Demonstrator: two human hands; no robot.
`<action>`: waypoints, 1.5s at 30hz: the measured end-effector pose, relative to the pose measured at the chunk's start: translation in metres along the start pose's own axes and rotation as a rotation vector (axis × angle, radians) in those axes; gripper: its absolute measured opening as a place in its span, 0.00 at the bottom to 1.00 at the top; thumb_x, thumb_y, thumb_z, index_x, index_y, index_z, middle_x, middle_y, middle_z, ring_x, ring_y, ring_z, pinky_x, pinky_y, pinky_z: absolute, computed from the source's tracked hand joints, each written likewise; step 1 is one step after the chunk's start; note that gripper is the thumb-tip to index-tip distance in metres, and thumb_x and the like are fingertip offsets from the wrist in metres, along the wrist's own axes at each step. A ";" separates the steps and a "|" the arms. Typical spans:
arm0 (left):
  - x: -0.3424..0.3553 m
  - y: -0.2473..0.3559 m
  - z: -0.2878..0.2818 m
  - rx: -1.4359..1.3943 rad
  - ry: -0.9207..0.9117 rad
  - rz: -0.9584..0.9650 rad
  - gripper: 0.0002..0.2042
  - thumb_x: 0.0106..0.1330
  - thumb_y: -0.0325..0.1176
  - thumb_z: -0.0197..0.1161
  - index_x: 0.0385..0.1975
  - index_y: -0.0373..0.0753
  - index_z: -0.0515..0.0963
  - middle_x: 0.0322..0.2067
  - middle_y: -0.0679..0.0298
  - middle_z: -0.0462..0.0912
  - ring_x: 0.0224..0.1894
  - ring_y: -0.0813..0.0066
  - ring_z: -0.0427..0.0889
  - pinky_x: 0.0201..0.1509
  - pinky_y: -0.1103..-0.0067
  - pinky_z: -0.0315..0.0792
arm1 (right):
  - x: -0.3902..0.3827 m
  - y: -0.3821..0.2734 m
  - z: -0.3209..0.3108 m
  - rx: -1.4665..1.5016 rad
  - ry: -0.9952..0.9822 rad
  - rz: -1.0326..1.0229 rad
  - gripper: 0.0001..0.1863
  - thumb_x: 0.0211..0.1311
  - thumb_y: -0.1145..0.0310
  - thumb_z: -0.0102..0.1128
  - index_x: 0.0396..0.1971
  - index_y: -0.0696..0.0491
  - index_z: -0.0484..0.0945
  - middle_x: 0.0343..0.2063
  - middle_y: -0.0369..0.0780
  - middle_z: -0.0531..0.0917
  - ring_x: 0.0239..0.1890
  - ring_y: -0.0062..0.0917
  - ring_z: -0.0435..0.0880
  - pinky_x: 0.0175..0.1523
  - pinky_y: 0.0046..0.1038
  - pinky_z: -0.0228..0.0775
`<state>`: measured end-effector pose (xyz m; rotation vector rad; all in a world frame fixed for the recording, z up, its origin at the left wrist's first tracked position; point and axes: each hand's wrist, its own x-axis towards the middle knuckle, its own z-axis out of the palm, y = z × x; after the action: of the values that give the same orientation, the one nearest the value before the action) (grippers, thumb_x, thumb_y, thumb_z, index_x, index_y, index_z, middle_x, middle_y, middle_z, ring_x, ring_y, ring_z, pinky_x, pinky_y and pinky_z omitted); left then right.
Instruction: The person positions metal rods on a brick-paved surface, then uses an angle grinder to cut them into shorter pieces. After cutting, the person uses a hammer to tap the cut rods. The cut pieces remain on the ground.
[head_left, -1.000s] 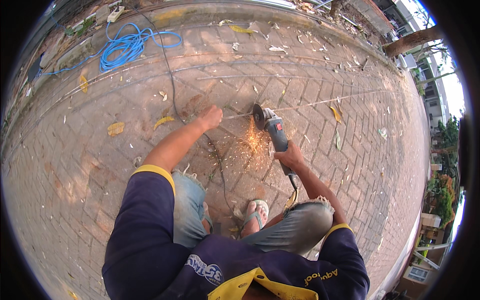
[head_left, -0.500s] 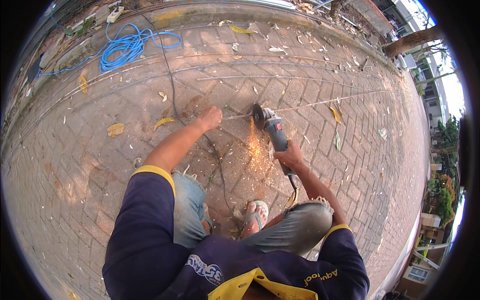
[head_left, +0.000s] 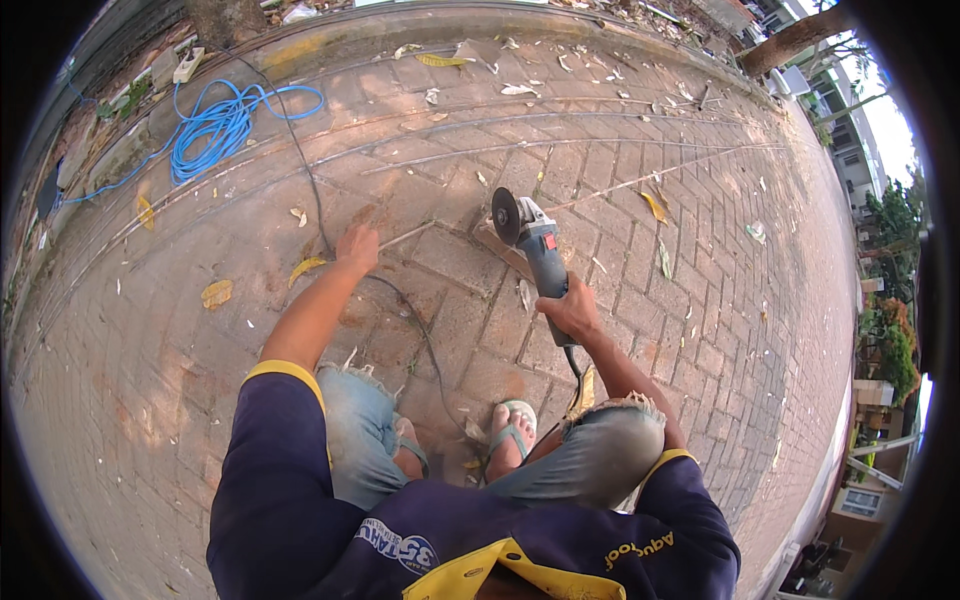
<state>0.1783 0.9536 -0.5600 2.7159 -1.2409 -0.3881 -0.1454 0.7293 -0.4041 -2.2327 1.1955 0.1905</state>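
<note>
My right hand (head_left: 572, 308) is wrapped round the body of a grey angle grinder (head_left: 546, 262), with its dark disc (head_left: 506, 216) up and to the left. My left hand (head_left: 358, 247) is closed on a short thin metal rod (head_left: 408, 236), whose free end points toward the grinder and stays apart from the disc. Beyond the grinder a longer thin rod (head_left: 665, 178) runs off to the far right. Under the grinder head a brownish block (head_left: 500, 246) lies on the paving, partly hidden.
Block paving (head_left: 470, 335) spreads all round, with dry leaves scattered over it. A dark cable (head_left: 430, 345) passes by my left hand and my feet. Coiled blue cable (head_left: 215, 133) and a white socket strip (head_left: 188, 65) lie at the far left. More long rods (head_left: 540, 146) stretch across behind.
The sparks have stopped. My left hand has moved left with the short rod, which now has a gap between it and the disc. The grinder sits slightly farther from the paving rods' cut spot.
</note>
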 end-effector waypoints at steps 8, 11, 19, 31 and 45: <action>-0.063 0.158 -0.026 -0.582 -0.729 0.073 0.23 0.62 0.50 0.62 0.42 0.34 0.83 0.36 0.52 0.85 0.37 0.62 0.85 0.44 0.66 0.75 | -0.003 -0.011 0.008 -0.008 0.139 -0.022 0.37 0.43 0.58 0.64 0.53 0.60 0.64 0.34 0.55 0.83 0.38 0.50 0.84 0.44 0.45 0.75; -0.066 0.218 -0.035 -1.079 -0.719 -0.218 0.34 0.65 0.59 0.55 0.53 0.29 0.75 0.52 0.50 0.77 0.48 0.64 0.80 0.52 0.67 0.71 | -0.002 -0.016 0.013 -0.005 0.168 -0.060 0.37 0.45 0.57 0.64 0.53 0.61 0.63 0.33 0.55 0.83 0.37 0.51 0.83 0.43 0.46 0.74; -0.026 0.303 -0.047 -1.375 -0.049 -0.663 0.46 0.55 0.73 0.54 0.41 0.22 0.79 0.44 0.41 0.80 0.47 0.50 0.81 0.53 0.65 0.72 | 0.007 -0.016 0.022 -0.002 0.243 -0.110 0.31 0.53 0.55 0.61 0.50 0.61 0.63 0.35 0.57 0.82 0.38 0.54 0.83 0.41 0.49 0.73; -0.030 0.304 -0.001 -1.519 -0.012 -0.508 0.39 0.55 0.66 0.62 0.44 0.27 0.80 0.43 0.44 0.81 0.47 0.55 0.82 0.52 0.67 0.72 | 0.000 -0.011 0.017 0.052 0.183 -0.063 0.33 0.49 0.55 0.66 0.48 0.62 0.65 0.34 0.57 0.82 0.39 0.54 0.82 0.43 0.48 0.73; -0.036 0.217 -0.126 -1.498 -0.168 -0.463 0.31 0.55 0.50 0.71 0.49 0.29 0.75 0.54 0.48 0.74 0.55 0.58 0.76 0.54 0.65 0.71 | 0.014 -0.109 0.012 0.274 0.043 -0.234 0.41 0.42 0.48 0.70 0.48 0.64 0.66 0.38 0.56 0.82 0.45 0.52 0.81 0.49 0.48 0.73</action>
<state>0.0348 0.8412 -0.3843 1.5488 -0.0480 -1.0442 -0.0485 0.7720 -0.3720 -2.1188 0.9102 -0.1095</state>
